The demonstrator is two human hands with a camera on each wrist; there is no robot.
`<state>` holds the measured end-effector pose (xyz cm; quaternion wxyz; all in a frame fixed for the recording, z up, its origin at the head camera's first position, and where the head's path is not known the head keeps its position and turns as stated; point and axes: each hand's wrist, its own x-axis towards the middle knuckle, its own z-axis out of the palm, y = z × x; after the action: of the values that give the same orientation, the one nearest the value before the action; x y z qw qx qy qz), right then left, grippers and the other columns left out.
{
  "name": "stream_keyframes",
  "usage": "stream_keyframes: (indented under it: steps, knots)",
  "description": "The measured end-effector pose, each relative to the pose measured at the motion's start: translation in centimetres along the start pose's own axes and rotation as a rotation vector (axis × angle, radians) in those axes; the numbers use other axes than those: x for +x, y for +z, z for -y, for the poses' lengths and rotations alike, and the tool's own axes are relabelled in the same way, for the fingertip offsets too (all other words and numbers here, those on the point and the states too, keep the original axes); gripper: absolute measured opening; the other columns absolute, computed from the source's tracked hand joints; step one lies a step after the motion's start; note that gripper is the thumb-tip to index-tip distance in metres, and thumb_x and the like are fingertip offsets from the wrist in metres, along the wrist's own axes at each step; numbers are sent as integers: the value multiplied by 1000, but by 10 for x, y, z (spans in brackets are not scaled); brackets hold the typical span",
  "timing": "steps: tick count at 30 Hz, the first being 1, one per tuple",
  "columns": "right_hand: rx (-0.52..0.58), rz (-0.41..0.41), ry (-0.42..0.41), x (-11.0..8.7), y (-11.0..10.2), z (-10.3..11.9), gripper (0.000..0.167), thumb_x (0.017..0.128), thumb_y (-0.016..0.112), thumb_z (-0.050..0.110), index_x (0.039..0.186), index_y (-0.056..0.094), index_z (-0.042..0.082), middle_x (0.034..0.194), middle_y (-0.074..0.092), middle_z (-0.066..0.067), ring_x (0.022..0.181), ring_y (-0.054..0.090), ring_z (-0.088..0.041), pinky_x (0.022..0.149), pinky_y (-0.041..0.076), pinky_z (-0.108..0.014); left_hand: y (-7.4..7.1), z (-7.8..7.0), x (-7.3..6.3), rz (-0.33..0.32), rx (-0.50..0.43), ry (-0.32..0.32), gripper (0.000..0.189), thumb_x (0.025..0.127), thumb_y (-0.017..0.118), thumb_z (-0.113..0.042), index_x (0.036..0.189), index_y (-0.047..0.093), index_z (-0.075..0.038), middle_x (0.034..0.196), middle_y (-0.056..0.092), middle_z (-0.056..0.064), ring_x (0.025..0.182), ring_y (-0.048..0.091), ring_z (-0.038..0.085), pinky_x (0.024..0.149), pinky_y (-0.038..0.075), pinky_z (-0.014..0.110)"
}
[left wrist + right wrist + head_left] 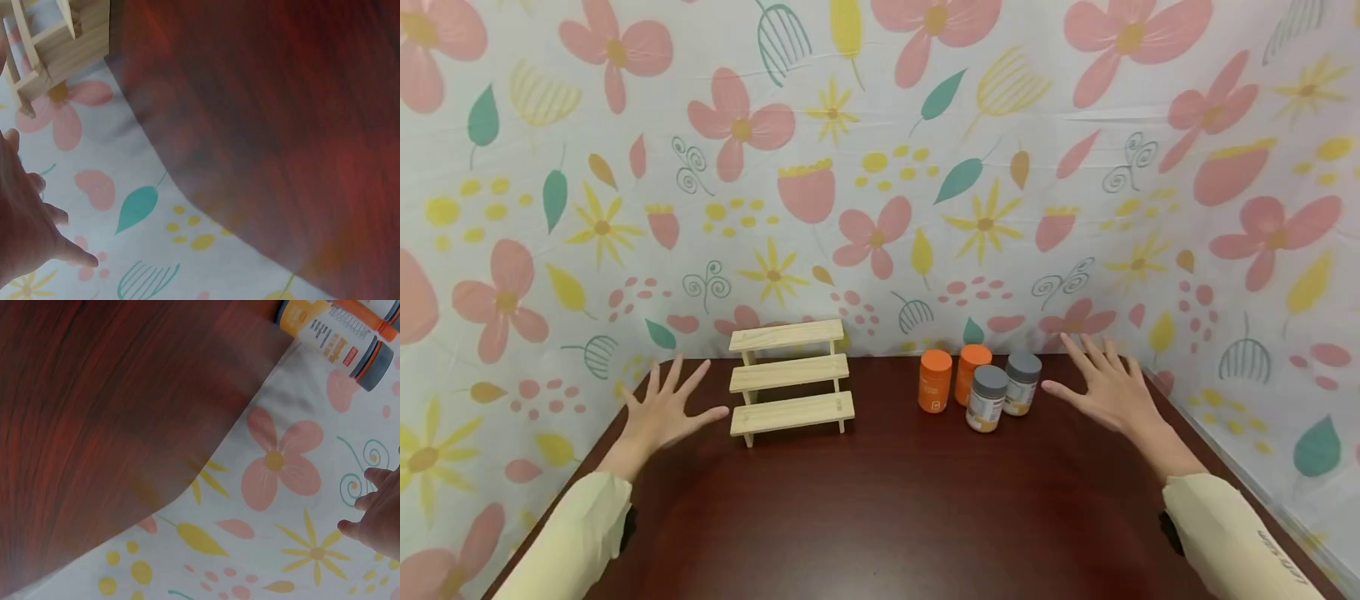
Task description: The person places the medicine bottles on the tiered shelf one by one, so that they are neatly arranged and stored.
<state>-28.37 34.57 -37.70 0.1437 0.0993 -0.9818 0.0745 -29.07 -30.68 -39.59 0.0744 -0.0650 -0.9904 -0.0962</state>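
Note:
My left hand (661,414) is spread over the left side of the table, fingers straight, holding nothing. Its thumb points at a small three-step wooden rack (790,372) standing just to its right. On the other side, my right hand (1108,389) is likewise spread with nothing in it. Left of its thumb stands a tight group of upright bottles: an orange bottle (935,382), a second orange bottle (972,371) partly hidden behind, a grey-capped white bottle (987,398) in front and another grey-capped bottle (1022,383). The rack's steps carry nothing.
The dark red-brown table (880,508) ends at a flower-printed curtain (880,167) along the back and both sides. In the left wrist view, a rounded table corner (187,194) shows against the cloth.

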Motion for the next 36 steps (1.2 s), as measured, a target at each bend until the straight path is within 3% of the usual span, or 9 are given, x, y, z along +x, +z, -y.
stream_keyframes:
  steps: [7, 13, 17, 21, 24, 31, 36]
  knots:
    - [83, 21, 11, 8, 9, 10, 92, 93, 50, 62, 159, 4, 19, 160, 18, -27, 143, 12, -56, 107, 9, -73, 18, -5, -3, 21, -68, -6, 95, 85, 55, -68, 159, 12, -27, 160, 8, 32, 141, 9, 62, 90, 3, 89]
    - [251, 28, 43, 17, 24, 16, 93, 94, 54, 56, 158, 8, 9, 158, 20, -29, 142, 14, -57, 105, 14, -74, 33, -14, -6, 49, -170, 12, 101, 84, 60, -67, 159, 11, -20, 159, 15, 32, 140, 19, 60, 96, 8, 85]
    - [382, 24, 79, 21, 31, 21, 92, 95, 57, 50, 157, 7, 3, 158, 18, -32, 142, 18, -55, 108, 19, -71, 43, -19, -4, 59, -298, 42, 107, 82, 67, -60, 159, 9, -13, 160, 17, 29, 142, 23, 54, 103, 17, 78]
    - [525, 23, 146, 21, 35, 26, 91, 96, 58, 46, 158, 5, 4, 158, 17, -31, 142, 20, -53, 108, 23, -68, 52, -22, -2, 69, -452, 74, 115, 79, 77, -48, 158, 3, -9, 161, 13, 27, 143, 22, 52, 104, 29, 71]
    - [597, 15, 186, 20, 38, 29, 91, 95, 59, 45, 158, 6, 6, 158, 20, -30, 143, 19, -51, 108, 23, -67, 55, -23, -1, 80, -525, 73, 119, 77, 81, -40, 158, 0, -9, 161, 11, 29, 143, 21, 54, 103, 32, 69]
    - [689, -9, 226, 19, 44, 32, 89, 95, 61, 40, 157, 9, 4, 156, 25, -31, 141, 26, -51, 108, 29, -64, 60, -25, 2, 71, -623, 96, 119, 77, 83, -25, 158, -2, -7, 150, 36, 32, 139, 32, 51, 101, 35, 67]
    - [727, -31, 259, 22, 48, 37, 87, 95, 62, 39, 157, 12, 2, 155, 25, -32, 138, 31, -51, 105, 35, -62, 60, -25, 4, 77, -649, 91, 117, 78, 83, -21, 158, -1, -6, 144, 44, 33, 128, 47, 52, 95, 44, 62]
